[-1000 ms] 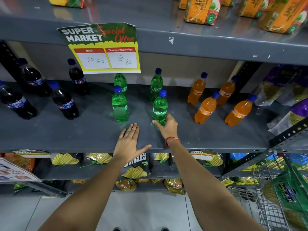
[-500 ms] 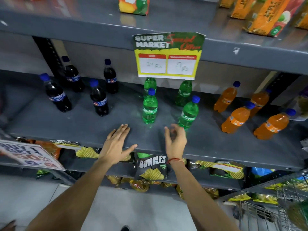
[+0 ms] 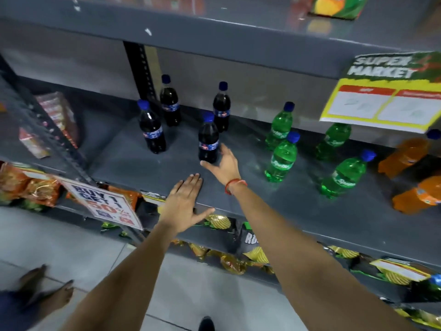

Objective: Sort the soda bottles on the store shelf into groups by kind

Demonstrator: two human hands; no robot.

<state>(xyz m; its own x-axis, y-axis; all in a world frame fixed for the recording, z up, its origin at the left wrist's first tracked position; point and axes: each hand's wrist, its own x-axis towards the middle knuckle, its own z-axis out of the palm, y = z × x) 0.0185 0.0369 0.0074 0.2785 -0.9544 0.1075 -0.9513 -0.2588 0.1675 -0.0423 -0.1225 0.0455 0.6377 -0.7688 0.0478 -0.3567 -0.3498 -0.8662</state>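
at frame centre, right hand (image 3: 224, 164) fingers cup the front cola bottle (image 3: 208, 142) base; left hand (image 3: 183, 203) lies flat, fingers spread, on the shelf (image 3: 148, 163).

We see a dark grey shelf (image 3: 148, 168). The cola bottles (image 3: 208, 142) are near-black with blue caps and blue labels; the lemon-lime bottles (image 3: 282, 158) are bright green, blue-capped; the orange bottles (image 3: 410, 154) are orange. The offer sign (image 3: 384, 91) is yellow, green and red. A red thread circles the right wrist (image 3: 235, 185).
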